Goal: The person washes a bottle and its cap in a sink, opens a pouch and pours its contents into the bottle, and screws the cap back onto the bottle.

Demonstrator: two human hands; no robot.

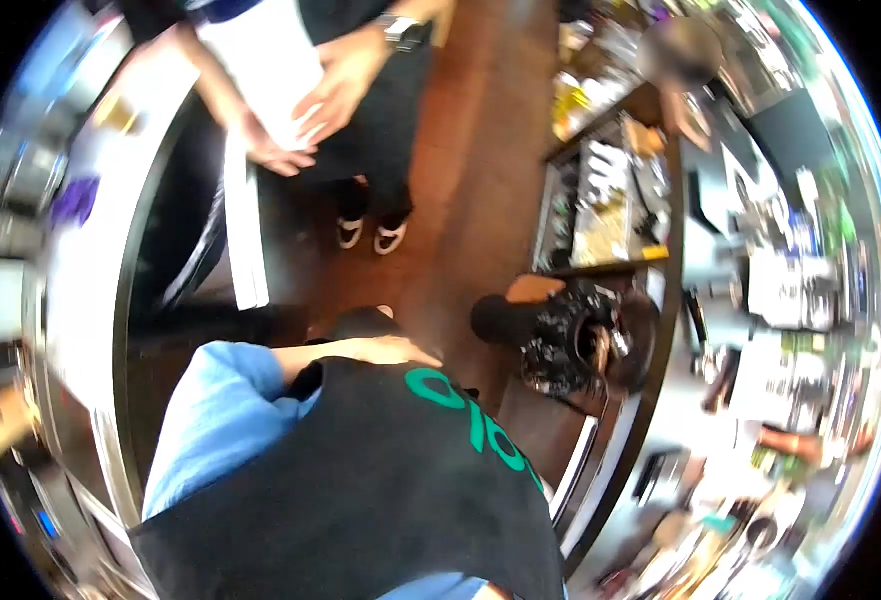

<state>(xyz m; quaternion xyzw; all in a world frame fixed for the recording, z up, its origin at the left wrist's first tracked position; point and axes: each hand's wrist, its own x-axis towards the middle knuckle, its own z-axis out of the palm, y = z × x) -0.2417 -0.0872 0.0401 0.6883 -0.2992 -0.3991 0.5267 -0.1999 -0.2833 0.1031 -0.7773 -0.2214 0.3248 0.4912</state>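
My left hand (395,350) reaches across the front of my black apron (360,480), its fingers stretched out and lying near the green lettering. I see nothing held in it, though its underside is hidden. A blue sleeve (215,400) covers that arm above the forearm. At the bottom edge another bit of blue sleeve (440,587) and a sliver of skin show, but my right hand is out of view. Ahead of me, a co-worker in dark clothes has both hands on a white sheet-like item (260,60).
A pale counter (90,300) runs along the left, with a purple cloth (75,201) on it. To the right stand a black-lined bin (555,340), an open drawer (600,215) of packed items and a cluttered worktop. Another person is at the upper right.
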